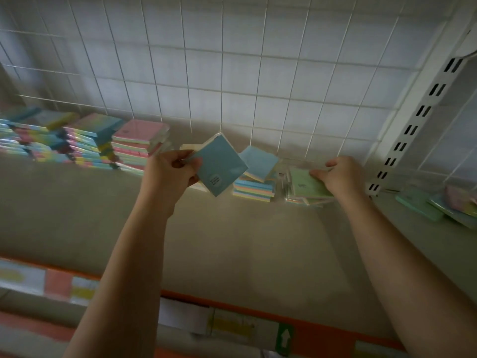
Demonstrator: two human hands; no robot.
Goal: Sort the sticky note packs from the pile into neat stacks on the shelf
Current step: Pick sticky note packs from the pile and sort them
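Observation:
My left hand (171, 171) grips a blue-topped sticky note pack (219, 166), holding it tilted above the shelf (232, 233). To its right stands a short stack of pastel packs (254, 189) with a blue pack (258, 158) lying askew on top. My right hand (340, 174) grips a green-topped pack (305, 184) that lies on a low pile in clear wrap. At the back left, several taller stacks (87, 140) of pink, blue and yellow packs stand side by side, the nearest topped with a pink pack (140, 131).
A white wire grid (232, 73) backs the shelf. A slotted white upright (413, 125) stands at the right, with loose green and pink packs (444, 208) beyond it. An orange shelf edge with price labels (232, 321) runs along the front.

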